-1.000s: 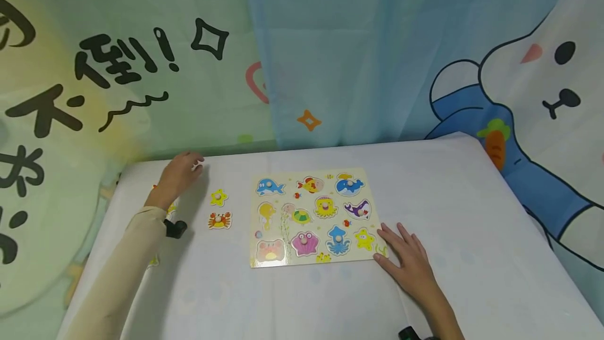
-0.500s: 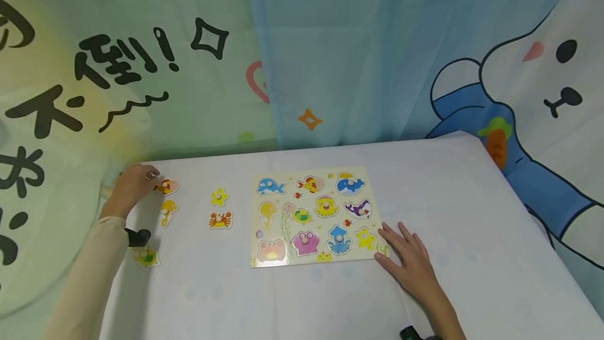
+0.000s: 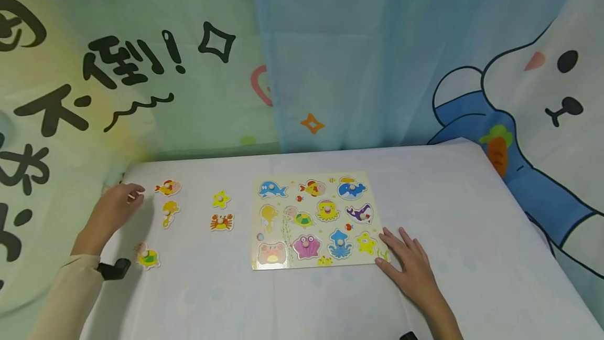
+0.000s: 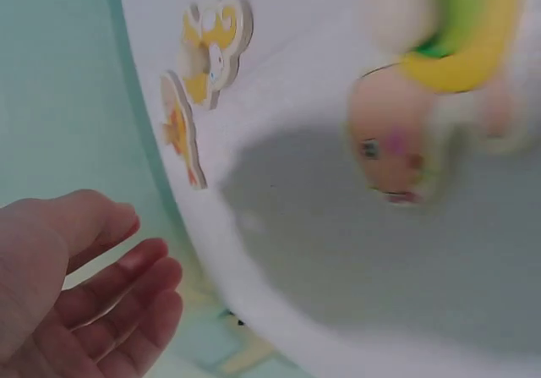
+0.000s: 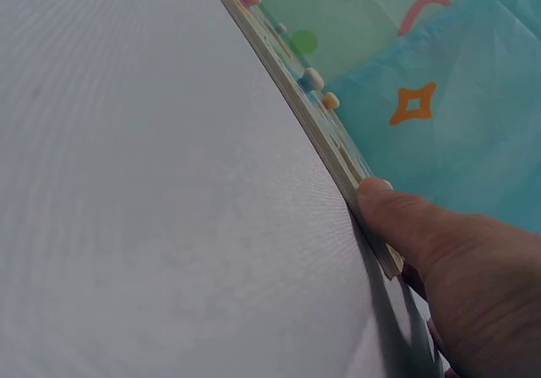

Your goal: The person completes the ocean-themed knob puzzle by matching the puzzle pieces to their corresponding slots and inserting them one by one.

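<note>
My left hand (image 3: 115, 210) hovers over the table's left edge with fingers loosely bent, holding nothing; the left wrist view also shows the hand (image 4: 93, 285) with a gap between thumb and fingers. Nearest it lie a fish piece (image 3: 168, 188), a seahorse piece (image 3: 170, 213) and a turtle piece (image 3: 148, 257). Further right, a yellow star piece (image 3: 220, 200) lies above a crab piece (image 3: 222, 222). With fairly straight fingers, my right hand (image 3: 412, 266) touches the lower right corner of the sea-animal puzzle board (image 3: 292, 264). Its thumb (image 5: 406, 217) rests on the board's edge; the other fingers are mostly hidden there.
Several knobbed pieces, among them a purple shell piece (image 3: 306, 246) and a blue squid piece (image 3: 340, 244), sit in the board. A white cloth covers the table (image 3: 472, 235). Behind it hangs a printed curtain (image 3: 340, 67).
My left hand has moved left and down from the table's back edge, past the fish piece, uncovering the fish, seahorse and turtle pieces. The right hand stays at the board's corner.
</note>
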Motion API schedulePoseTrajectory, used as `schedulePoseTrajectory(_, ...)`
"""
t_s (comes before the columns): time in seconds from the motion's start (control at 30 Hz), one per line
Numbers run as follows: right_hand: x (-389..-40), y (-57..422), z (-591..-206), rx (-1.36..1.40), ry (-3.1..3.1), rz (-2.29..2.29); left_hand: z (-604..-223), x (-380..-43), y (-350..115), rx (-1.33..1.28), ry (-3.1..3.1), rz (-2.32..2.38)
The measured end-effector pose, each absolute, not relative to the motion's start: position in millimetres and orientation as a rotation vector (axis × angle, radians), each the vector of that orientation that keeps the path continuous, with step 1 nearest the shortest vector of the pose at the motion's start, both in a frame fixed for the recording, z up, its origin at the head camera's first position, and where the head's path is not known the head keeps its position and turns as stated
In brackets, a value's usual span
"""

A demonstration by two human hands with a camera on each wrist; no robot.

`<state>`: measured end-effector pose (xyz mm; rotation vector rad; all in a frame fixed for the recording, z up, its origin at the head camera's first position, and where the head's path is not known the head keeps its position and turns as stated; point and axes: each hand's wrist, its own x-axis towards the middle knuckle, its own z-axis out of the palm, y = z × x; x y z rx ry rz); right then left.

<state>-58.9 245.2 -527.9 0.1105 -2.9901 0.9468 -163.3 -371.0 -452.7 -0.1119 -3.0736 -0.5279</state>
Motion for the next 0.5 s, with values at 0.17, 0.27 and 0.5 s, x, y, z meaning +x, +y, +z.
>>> schedulePoseTrajectory(0.17, -60, 243, -531, 0.128, -2.978, 0.957, -444, -127, -366, -0.118, -3.066, -0.519)
schedulePoseTrajectory(0.27, -61, 244, -530, 0.12, -2.985, 0.959, -443, -107, -359, -0.152, -3.05, -0.545)
schedulePoseTrajectory(0.5, -59, 244, -530, 0.107, -2.983, 0.973, -461, -63, -347, -0.271, -3.019, -0.605)
